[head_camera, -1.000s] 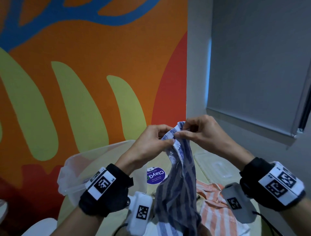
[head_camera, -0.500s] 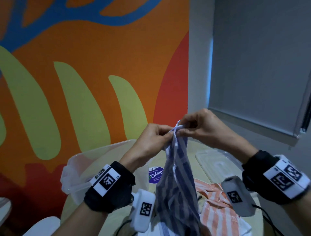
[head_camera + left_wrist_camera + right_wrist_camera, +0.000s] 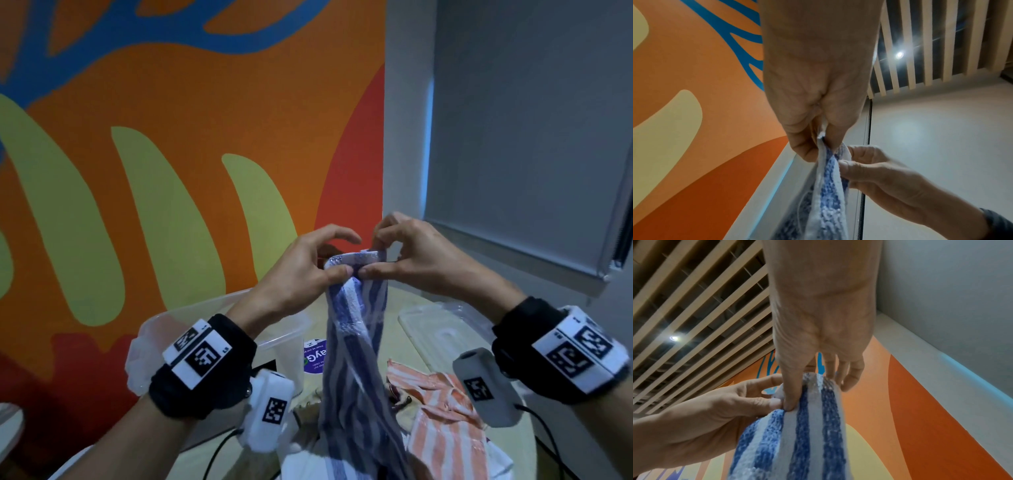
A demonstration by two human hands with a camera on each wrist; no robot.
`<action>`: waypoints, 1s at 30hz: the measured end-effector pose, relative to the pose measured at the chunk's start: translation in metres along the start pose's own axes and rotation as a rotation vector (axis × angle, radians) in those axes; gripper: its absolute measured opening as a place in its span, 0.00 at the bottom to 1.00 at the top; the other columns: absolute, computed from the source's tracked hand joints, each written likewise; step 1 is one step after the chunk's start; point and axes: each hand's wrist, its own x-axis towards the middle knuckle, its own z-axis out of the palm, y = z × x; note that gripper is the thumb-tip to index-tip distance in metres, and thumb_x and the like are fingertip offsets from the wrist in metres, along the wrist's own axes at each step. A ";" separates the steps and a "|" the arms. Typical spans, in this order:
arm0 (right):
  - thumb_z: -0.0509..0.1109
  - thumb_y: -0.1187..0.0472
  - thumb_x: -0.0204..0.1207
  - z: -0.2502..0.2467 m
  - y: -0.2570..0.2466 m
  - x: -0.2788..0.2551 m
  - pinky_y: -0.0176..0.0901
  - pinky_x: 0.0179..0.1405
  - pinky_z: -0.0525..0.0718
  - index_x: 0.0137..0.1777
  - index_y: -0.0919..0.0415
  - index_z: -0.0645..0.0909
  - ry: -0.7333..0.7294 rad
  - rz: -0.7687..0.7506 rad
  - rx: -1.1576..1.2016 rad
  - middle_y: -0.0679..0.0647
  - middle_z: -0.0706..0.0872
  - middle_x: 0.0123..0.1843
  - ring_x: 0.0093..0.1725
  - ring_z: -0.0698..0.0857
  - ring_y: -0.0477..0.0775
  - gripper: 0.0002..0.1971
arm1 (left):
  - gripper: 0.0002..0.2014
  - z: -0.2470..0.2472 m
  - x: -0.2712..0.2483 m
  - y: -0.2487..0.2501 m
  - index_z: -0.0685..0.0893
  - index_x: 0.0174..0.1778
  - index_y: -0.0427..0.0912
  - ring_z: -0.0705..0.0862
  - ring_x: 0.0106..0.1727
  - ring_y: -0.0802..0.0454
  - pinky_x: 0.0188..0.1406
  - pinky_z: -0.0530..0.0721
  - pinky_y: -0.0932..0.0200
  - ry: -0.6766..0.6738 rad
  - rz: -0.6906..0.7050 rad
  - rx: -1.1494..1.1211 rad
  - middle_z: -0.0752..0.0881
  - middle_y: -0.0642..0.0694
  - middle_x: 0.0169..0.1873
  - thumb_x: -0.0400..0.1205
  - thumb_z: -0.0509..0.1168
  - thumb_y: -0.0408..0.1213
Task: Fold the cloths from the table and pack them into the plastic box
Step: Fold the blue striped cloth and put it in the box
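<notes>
A blue-and-white striped cloth [image 3: 354, 346] hangs in the air above the table, held by its top edge. My left hand [image 3: 337, 263] pinches that edge at its left end between thumb and fingers. My right hand [image 3: 375, 260] pinches it just to the right, thumb in front. The two thumbs nearly touch. The wrist views show the same cloth [image 3: 828, 186] [image 3: 797, 434] pinched by both hands. The clear plastic box [image 3: 287, 329] stands open on the table, lower left of the cloth. An orange-and-white striped cloth [image 3: 442, 407] lies crumpled on the table at the lower right.
The box's clear lid [image 3: 442, 329] lies flat on the round table [image 3: 404, 301] at the right. A purple round sticker [image 3: 313, 356] sits beside the box. More cloths [image 3: 308, 459] are piled at the near edge. A painted wall stands close behind.
Both hands have spread the bunched top edge of the blue cloth slightly apart, so a short flat span of hem now shows between them. The cloth still hangs down.
</notes>
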 end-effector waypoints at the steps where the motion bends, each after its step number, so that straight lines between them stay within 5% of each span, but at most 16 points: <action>1: 0.85 0.44 0.67 0.000 0.000 0.000 0.48 0.46 0.84 0.36 0.55 0.84 -0.019 0.004 0.011 0.47 0.82 0.53 0.50 0.83 0.49 0.17 | 0.14 -0.002 0.000 0.001 0.87 0.63 0.47 0.91 0.52 0.46 0.54 0.91 0.50 0.001 0.004 0.015 0.92 0.44 0.49 0.85 0.70 0.28; 4: 0.84 0.45 0.67 -0.001 0.003 0.002 0.54 0.45 0.85 0.38 0.56 0.85 -0.092 0.029 0.053 0.49 0.88 0.46 0.46 0.86 0.52 0.17 | 0.09 -0.007 0.001 0.001 0.93 0.54 0.41 0.91 0.52 0.43 0.56 0.89 0.43 0.048 -0.006 0.045 0.93 0.44 0.46 0.83 0.71 0.26; 8: 0.84 0.58 0.72 0.001 0.006 -0.001 0.41 0.31 0.82 0.38 0.60 0.87 -0.214 0.105 0.166 0.47 0.87 0.29 0.29 0.83 0.43 0.09 | 0.06 -0.019 -0.001 0.001 0.95 0.52 0.39 0.93 0.50 0.46 0.58 0.90 0.41 0.086 -0.039 0.039 0.95 0.45 0.43 0.82 0.74 0.29; 13: 0.81 0.42 0.67 -0.008 0.008 -0.003 0.47 0.37 0.88 0.43 0.74 0.87 -0.124 0.102 0.228 0.64 0.91 0.36 0.36 0.92 0.57 0.29 | 0.10 -0.035 -0.006 0.006 0.96 0.49 0.38 0.94 0.52 0.43 0.62 0.89 0.40 0.007 -0.091 0.006 0.96 0.45 0.43 0.83 0.75 0.41; 20: 0.84 0.58 0.71 -0.030 -0.010 0.002 0.38 0.34 0.84 0.39 0.66 0.87 0.171 0.017 0.413 0.53 0.90 0.32 0.32 0.86 0.47 0.11 | 0.07 -0.043 0.006 0.017 0.95 0.50 0.35 0.94 0.50 0.45 0.57 0.92 0.49 0.111 -0.062 -0.054 0.95 0.43 0.43 0.79 0.78 0.34; 23: 0.85 0.63 0.70 -0.038 -0.010 0.009 0.41 0.41 0.85 0.49 0.60 0.87 0.361 0.013 0.644 0.57 0.91 0.41 0.39 0.87 0.50 0.11 | 0.07 -0.043 0.023 0.024 0.93 0.51 0.32 0.94 0.48 0.42 0.54 0.93 0.49 0.209 0.019 -0.165 0.94 0.38 0.45 0.79 0.78 0.29; 26: 0.85 0.59 0.68 -0.034 -0.011 0.009 0.50 0.57 0.90 0.68 0.57 0.84 0.182 0.107 0.750 0.59 0.92 0.57 0.55 0.92 0.56 0.27 | 0.04 -0.037 0.038 0.027 0.91 0.51 0.35 0.91 0.42 0.52 0.45 0.91 0.57 0.217 0.082 -0.207 0.93 0.44 0.40 0.81 0.75 0.26; 28: 0.83 0.64 0.72 -0.016 -0.010 0.005 0.60 0.63 0.89 0.67 0.61 0.86 0.068 0.136 0.763 0.62 0.93 0.59 0.57 0.92 0.61 0.23 | 0.05 -0.031 0.045 0.024 0.89 0.53 0.37 0.90 0.42 0.54 0.44 0.90 0.58 0.231 0.078 -0.186 0.92 0.46 0.40 0.82 0.74 0.27; 30: 0.81 0.68 0.74 -0.001 -0.009 0.003 0.67 0.64 0.86 0.61 0.65 0.90 0.124 0.190 0.779 0.67 0.92 0.57 0.51 0.91 0.60 0.15 | 0.13 -0.024 0.045 0.017 0.86 0.61 0.42 0.91 0.48 0.49 0.50 0.91 0.52 0.236 0.010 -0.241 0.91 0.43 0.48 0.82 0.76 0.32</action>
